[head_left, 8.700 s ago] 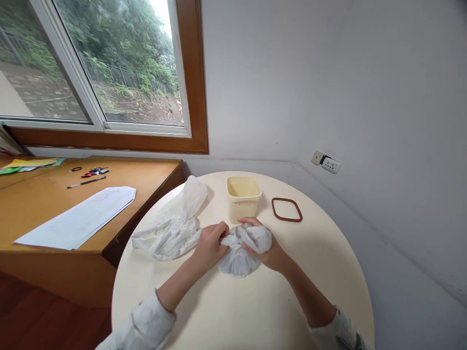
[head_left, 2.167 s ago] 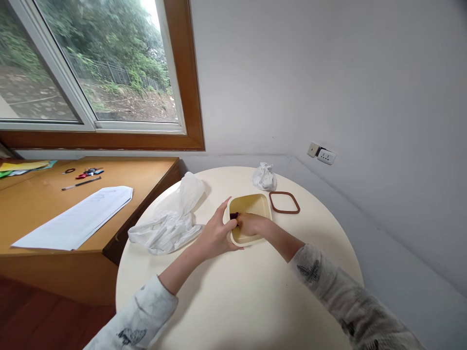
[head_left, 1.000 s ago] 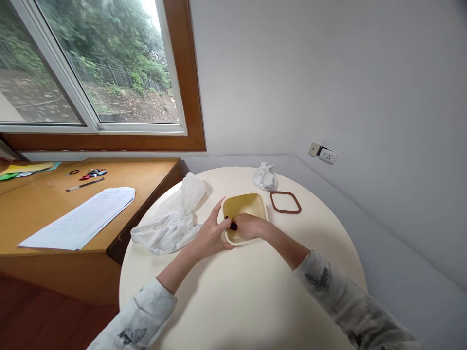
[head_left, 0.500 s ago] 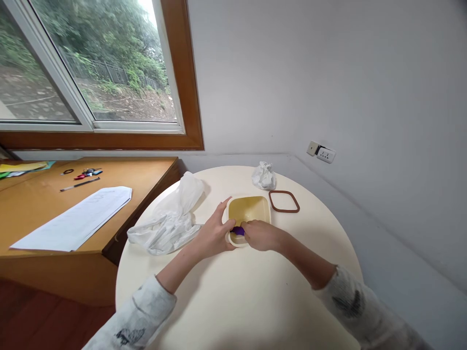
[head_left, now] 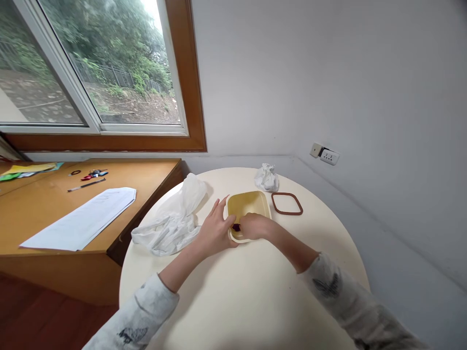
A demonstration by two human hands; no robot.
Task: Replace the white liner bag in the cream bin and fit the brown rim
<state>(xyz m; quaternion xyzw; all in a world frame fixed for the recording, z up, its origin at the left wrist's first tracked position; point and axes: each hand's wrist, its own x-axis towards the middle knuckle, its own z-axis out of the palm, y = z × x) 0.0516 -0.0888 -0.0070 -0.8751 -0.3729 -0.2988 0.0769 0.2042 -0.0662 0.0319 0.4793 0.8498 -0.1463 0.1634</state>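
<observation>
A yellowish plastic container [head_left: 249, 202] with a pale rim stands on the round table, tilted slightly. My left hand [head_left: 216, 227] grips its left side, thumb over the rim and fingers round the outside. Down inside the container is my right hand [head_left: 254, 225], its fingers curled and partly hidden by the hand itself. At those fingertips, near my left thumb, shows a small dark purple piece [head_left: 236, 227]; its kind cannot be made out. A brown rounded-square ring [head_left: 287, 213] lies just right of the container.
To the left on the white round table [head_left: 226, 301] lies a crumpled white plastic bag [head_left: 175, 226]. A smaller crumpled white bag [head_left: 266, 178] sits at the back. The wooden desk [head_left: 153, 170] holds papers [head_left: 82, 218], a pen [head_left: 86, 185] and keys [head_left: 95, 173].
My right hand has moved deeper into the container and a little left. Less of the purple piece shows, and it looks darker. The container's far side is tipped up slightly; my left hand keeps its grip.
</observation>
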